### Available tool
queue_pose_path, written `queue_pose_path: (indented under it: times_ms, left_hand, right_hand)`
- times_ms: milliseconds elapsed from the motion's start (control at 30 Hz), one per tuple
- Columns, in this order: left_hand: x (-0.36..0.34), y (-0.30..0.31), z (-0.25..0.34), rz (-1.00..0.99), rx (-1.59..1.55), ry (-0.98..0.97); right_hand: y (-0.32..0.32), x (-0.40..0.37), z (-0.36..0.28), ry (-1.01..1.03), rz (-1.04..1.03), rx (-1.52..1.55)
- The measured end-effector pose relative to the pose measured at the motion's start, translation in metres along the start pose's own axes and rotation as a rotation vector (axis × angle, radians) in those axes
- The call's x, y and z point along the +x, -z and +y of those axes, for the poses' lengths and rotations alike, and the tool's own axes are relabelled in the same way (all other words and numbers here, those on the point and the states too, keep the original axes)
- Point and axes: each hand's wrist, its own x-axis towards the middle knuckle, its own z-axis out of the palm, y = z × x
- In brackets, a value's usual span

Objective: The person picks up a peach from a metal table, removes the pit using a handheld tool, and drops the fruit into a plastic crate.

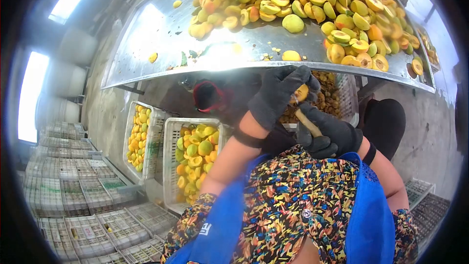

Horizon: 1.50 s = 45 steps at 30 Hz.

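Note:
My left hand point(278, 95), in a dark glove, is closed around a yellow peach half point(300, 93) just below the table's front edge. Wrapped in the fingers of my gloved right hand point(330, 134) is a wooden-handled tool point(309, 123). Its thin metal end reaches the cut face of the peach half; the exact shape of that tip cannot be made out. Under both hands stands a crate point(346, 99) with many small brown pieces that look like peach pits.
Ahead, a metal table point(132, 56) bears a large heap of halved peaches point(293, 7). Two white crates of peach halves, one nearer point(169, 166) and one farther left point(139, 139), stand on the floor. Stacked crates point(73, 186) fill the lower left.

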Motion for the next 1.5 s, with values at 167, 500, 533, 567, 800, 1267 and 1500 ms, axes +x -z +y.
queue_pose_path:
  times_ms: [167,500,533,567,800,1267,1500]
  left_hand:
    - [0.0,-0.004,-0.025,-0.014,-0.594,0.12]
    - [0.005,0.046,-0.047,0.554,-0.217,-0.225]
    - [-0.008,0.072,-0.044,0.651,0.219,-0.36]
    - [-0.03,0.1,-0.042,0.751,0.406,-0.435]
    - [-0.365,0.322,-0.119,1.732,0.017,-0.211]
    - [0.004,0.164,-0.03,0.501,0.819,-0.408]
    - [0.165,0.078,-0.06,0.155,1.578,-0.337]
  right_hand:
    - [0.025,0.003,-0.001,-0.068,-0.085,0.034]
    - [0.08,-0.017,-0.014,0.059,0.091,0.293]
    - [0.102,-0.015,-0.016,0.134,0.183,0.295]
    - [0.108,-0.014,-0.011,0.209,0.334,0.31]
    - [0.089,0.002,-0.017,0.194,0.399,0.058]
    - [0.064,-0.027,-0.019,0.471,0.613,-0.726]
    - [-0.008,-0.027,-0.005,0.111,0.792,-0.71]
